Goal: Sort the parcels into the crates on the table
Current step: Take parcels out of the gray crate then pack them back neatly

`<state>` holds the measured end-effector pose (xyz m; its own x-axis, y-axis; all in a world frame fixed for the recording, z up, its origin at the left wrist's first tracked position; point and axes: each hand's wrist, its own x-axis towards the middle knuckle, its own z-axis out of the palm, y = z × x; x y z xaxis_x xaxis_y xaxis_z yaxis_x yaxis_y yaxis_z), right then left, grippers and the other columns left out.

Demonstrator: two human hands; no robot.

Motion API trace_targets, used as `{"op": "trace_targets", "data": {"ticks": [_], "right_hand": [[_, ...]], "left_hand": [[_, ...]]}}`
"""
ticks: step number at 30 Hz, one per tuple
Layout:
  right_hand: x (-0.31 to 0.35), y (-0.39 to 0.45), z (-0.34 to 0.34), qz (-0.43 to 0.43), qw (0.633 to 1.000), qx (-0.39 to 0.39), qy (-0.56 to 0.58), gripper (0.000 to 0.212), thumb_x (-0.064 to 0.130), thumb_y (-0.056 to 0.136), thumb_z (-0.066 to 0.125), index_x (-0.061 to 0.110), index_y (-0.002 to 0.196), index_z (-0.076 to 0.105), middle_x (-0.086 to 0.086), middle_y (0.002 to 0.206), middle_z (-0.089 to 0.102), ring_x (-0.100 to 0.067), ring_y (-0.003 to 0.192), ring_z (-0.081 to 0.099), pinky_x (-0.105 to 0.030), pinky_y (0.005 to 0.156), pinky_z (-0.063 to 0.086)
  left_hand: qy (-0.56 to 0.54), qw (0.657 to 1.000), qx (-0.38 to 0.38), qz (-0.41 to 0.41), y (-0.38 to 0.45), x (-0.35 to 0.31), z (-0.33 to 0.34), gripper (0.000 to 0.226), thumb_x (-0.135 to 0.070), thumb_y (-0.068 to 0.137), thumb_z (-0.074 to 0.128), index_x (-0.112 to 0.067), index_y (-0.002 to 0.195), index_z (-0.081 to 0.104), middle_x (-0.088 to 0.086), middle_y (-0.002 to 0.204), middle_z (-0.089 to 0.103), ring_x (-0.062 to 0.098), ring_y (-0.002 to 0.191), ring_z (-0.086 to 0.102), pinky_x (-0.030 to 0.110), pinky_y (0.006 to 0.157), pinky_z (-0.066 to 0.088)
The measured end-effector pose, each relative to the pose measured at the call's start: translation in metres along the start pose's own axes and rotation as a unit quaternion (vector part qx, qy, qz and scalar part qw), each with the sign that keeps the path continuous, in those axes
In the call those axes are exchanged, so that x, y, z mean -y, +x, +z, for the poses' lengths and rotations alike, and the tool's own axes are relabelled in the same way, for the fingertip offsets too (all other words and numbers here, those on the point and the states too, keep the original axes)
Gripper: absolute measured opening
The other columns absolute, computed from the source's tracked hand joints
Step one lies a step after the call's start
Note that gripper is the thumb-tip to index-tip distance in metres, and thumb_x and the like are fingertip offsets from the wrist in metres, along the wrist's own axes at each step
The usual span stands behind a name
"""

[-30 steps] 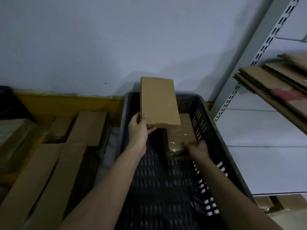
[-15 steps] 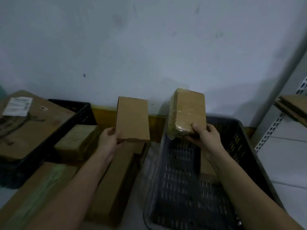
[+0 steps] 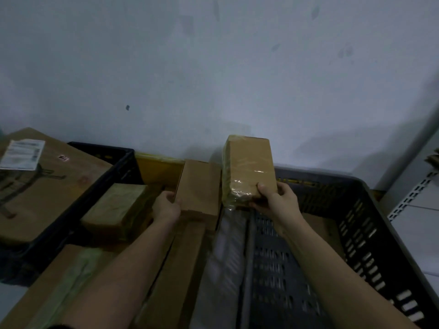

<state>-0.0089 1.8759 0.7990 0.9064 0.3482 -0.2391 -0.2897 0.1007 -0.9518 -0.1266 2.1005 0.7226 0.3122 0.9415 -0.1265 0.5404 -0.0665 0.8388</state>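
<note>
Taking the grey crate as the landmark and reading from the far left: a black crate stands well to its left, filled by a large flat carton that bears a white label. Nearer the grey crate, a tape-wrapped parcel lies just outside the black crate's corner, on a layer of long cartons that hides the desk.

The left hand holds a plain cardboard box just left of the grey crate's rim; its thumb lies along the box's left edge, while the fingers are behind the box, so I judge they are curled round it. The box stands tilted over the long cartons, low and close to them.

The right hand grips a film-wrapped parcel by its lower end, thumb on the front face, fingers underneath. This parcel is held upright above the grey crate's near-left corner, clear of the crate floor.

Both parcels are in the air, not yet sorted. The risks, as I judge them: the film is glossy and the grip sits low on a tall parcel, so it could pivot or slide out. The plain box could be set on the uneven cartons and tip into the gap by the crate wall. The scene is dim, so any label could be misread and a parcel sent to the wrong crate.
</note>
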Motion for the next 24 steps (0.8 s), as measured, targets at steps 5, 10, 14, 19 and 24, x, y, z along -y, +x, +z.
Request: {"op": "trace_targets", "data": {"ticks": [5, 10, 14, 19, 24], "right_hand": [[0.002, -0.005, 0.014, 0.001, 1.0, -0.006, -0.001, 0.043, 0.015, 0.094, 0.067, 0.005, 0.131, 0.048, -0.014, 0.124, 0.057, -0.03, 0.104, 0.064, -0.039, 0.073, 0.062], [-0.007, -0.013, 0.032, -0.008, 1.0, 0.004, 0.001, 0.039, 0.016, 0.094, 0.067, 0.005, 0.127, 0.051, -0.013, 0.119, 0.06, -0.027, 0.097, 0.068, -0.035, 0.067, 0.062], [-0.016, -0.021, 0.054, -0.015, 0.999, 0.004, 0.028, 0.03, 0.015, 0.094, 0.067, 0.007, 0.119, 0.053, -0.013, 0.115, 0.063, -0.027, 0.096, 0.069, -0.031, 0.063, 0.061], [-0.036, -0.042, 0.095, 0.013, 1.0, 0.014, 0.003, 0.035, 0.016, 0.094, 0.066, 0.004, 0.124, 0.052, -0.016, 0.121, 0.06, -0.032, 0.107, 0.066, -0.03, 0.063, 0.061], [-0.073, -0.065, 0.127, 0.054, 0.996, 0.037, -0.053, 0.051, 0.019, 0.093, 0.068, 0.006, 0.137, 0.045, -0.013, 0.127, 0.055, -0.029, 0.106, 0.063, -0.039, 0.073, 0.063]], "left_hand": [[0.12, 0.99, 0.026, 0.069, 0.024, 0.013, 0.025, 0.033, -0.026, 0.097, 0.06, -0.019, 0.128, 0.056, 0.007, 0.13, 0.062, 0.03, 0.114, 0.059, 0.033, 0.076, 0.042], [0.267, 0.956, 0.055, 0.112, 0.037, 0.032, 0.036, 0.035, -0.027, 0.101, 0.047, -0.027, 0.135, 0.048, 0.006, 0.124, 0.065, 0.028, 0.11, 0.06, 0.039, 0.087, 0.038], [0.242, 0.949, 0.124, 0.162, 0.041, 0.037, 0.015, 0.05, -0.038, 0.1, 0.046, -0.021, 0.147, 0.039, 0.005, 0.136, 0.058, 0.027, 0.122, 0.055, 0.045, 0.101, 0.043], [0.111, 0.957, 0.112, 0.244, 0.04, 0.05, -0.07, 0.043, -0.033, 0.1, 0.049, -0.023, 0.141, 0.046, 0.004, 0.134, 0.058, 0.021, 0.114, 0.057, 0.04, 0.094, 0.049], [0.152, 0.938, 0.117, 0.288, 0.042, 0.1, -0.154, 0.033, -0.039, 0.101, 0.048, -0.033, 0.133, 0.051, -0.004, 0.132, 0.059, 0.009, 0.099, 0.059, 0.027, 0.072, 0.051]]}}
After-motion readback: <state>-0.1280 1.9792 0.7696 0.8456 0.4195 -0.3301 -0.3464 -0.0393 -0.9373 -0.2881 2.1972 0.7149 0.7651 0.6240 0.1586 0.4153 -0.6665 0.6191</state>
